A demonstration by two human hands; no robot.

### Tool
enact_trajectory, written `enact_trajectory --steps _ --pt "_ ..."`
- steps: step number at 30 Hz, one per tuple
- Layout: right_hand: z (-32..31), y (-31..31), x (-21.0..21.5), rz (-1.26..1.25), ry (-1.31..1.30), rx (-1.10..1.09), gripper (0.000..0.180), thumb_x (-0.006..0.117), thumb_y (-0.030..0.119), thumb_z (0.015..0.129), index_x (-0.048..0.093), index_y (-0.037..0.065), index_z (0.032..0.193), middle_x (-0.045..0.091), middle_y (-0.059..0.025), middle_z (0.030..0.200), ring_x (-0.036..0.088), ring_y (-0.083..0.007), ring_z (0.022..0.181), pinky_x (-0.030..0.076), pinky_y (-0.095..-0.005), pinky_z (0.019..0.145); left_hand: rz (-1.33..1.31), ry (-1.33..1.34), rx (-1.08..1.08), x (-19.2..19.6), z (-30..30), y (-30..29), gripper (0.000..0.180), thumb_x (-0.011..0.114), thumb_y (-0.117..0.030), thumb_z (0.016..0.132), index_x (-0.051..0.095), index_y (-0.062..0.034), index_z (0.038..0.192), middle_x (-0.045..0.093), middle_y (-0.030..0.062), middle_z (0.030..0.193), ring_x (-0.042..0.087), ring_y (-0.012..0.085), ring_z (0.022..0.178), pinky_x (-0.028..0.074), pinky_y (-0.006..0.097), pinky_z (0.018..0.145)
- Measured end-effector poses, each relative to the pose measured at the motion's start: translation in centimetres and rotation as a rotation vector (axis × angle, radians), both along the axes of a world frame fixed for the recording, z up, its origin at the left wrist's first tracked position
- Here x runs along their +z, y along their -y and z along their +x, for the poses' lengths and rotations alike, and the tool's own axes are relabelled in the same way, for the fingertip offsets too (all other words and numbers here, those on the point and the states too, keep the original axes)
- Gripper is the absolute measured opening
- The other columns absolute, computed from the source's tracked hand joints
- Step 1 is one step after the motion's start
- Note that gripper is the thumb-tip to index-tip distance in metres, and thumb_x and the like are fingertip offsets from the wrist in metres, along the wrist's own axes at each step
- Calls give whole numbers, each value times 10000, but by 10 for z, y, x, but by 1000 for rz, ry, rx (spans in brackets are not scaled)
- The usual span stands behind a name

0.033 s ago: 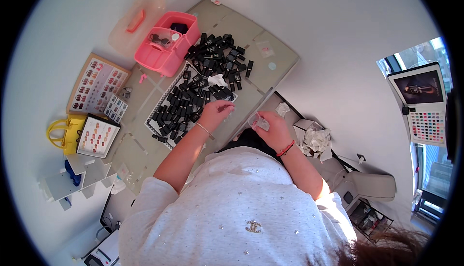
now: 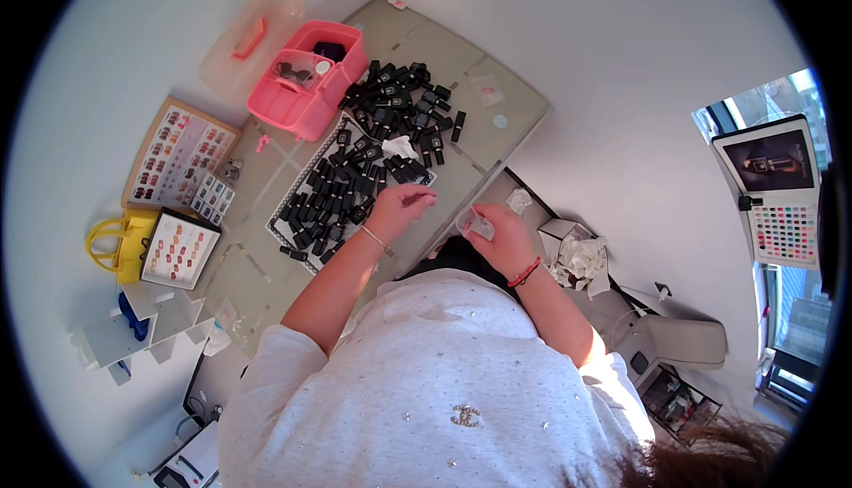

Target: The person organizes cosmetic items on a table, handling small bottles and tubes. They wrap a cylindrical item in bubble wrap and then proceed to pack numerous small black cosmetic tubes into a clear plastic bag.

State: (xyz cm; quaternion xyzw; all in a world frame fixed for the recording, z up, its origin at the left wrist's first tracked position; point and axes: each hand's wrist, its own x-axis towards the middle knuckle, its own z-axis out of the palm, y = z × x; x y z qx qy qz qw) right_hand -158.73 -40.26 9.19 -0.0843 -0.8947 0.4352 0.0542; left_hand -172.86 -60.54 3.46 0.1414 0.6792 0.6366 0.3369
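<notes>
My left hand point(image 2: 397, 211) is over the near edge of the table, close to a tray point(image 2: 274, 220) with a patterned rim. Its thumb and fingers come together as in a pinch; what lies between them, if anything, is too small to name. In my right hand point(image 2: 506, 238), off the table's edge, is a small clear plastic bag point(image 2: 479, 226), gripped between thumb and fingers. Many small black nail polish bottles point(image 2: 324, 193) fill the tray, and more bottles point(image 2: 404, 102) lie piled loosely beyond it. A crumpled white tissue point(image 2: 399, 147) rests among them.
A pink case point(image 2: 291, 114) stands at the table's far left, near colour sample boards point(image 2: 173, 155) and a yellow bag point(image 2: 133, 244). Right of me, a bin point(image 2: 559, 231) overflows with crumpled paper point(image 2: 581, 262). A beige chair point(image 2: 679, 340) is farther right.
My left hand has shifted very slightly, its fingertips a little farther right. My right hand keeps the clear bag in the same place.
</notes>
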Motion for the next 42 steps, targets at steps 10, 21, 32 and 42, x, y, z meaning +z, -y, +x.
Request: enact_trajectory --steps 10,21,32,42 --pt "-1 4 0 14 4 11 402 771 144 780 666 9 1144 691 -182 1063 647 -360 1028 521 -421 909 3 -268 -257 44 16 -14 182 734 -71 879 756 -64 1060 668 30 929 593 85 774 474 227 670" --pt "3 5 -4 -6 -1 4 403 767 130 770 670 14 1144 682 -180 1088 645 -359 1034 521 -417 914 -767 -741 -372 -99 9 33 180 655 -218 864 744 -124 990 683 92 980 666 276 904 554 402 761" --pt "6 6 -4 -1 2 -12 388 770 138 765 676 18 1122 686 -181 1061 649 -365 1015 527 -421 890 -883 -893 -444 -113 18 24 106 633 -236 875 674 -162 940 628 51 947 664 261 923 561 411 743" --pt "7 5 -3 2 -19 -11 380 765 140 769 677 9 1115 689 -187 1058 654 -371 1003 529 -423 884 -710 -889 -311 -102 13 34 172 552 -203 912 692 -118 862 668 93 955 677 307 895 562 425 769"
